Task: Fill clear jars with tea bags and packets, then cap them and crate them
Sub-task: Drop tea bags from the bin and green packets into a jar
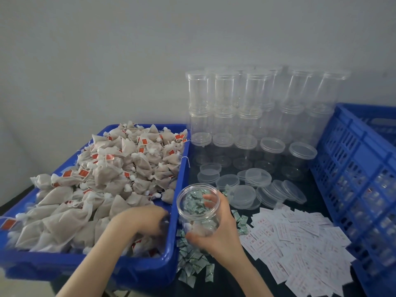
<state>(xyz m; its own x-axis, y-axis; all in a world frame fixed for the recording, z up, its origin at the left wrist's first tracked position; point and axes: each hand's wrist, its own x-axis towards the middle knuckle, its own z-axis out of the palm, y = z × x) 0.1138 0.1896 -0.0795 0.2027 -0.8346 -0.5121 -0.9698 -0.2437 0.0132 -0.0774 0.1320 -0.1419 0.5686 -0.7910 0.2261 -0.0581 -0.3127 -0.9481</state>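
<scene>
A small packing workshop: a blue tub (182, 168) heaped with tea bags (120, 168) sits on a dark bench (317, 189) against a bare grey wall (128, 61). Right of the tub stand stacked clear jars (252, 103), loose lids (246, 196), scattered white packets (300, 243), and a blue crate (353, 168).

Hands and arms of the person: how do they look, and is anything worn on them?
Both forearms are bare as far as the picture shows; no sleeves reach into view. The left hand and the right hand wear no gloves, and no watch, bracelet or ring is visible. The left hand is motion-blurred, so small details there cannot be told.
</scene>
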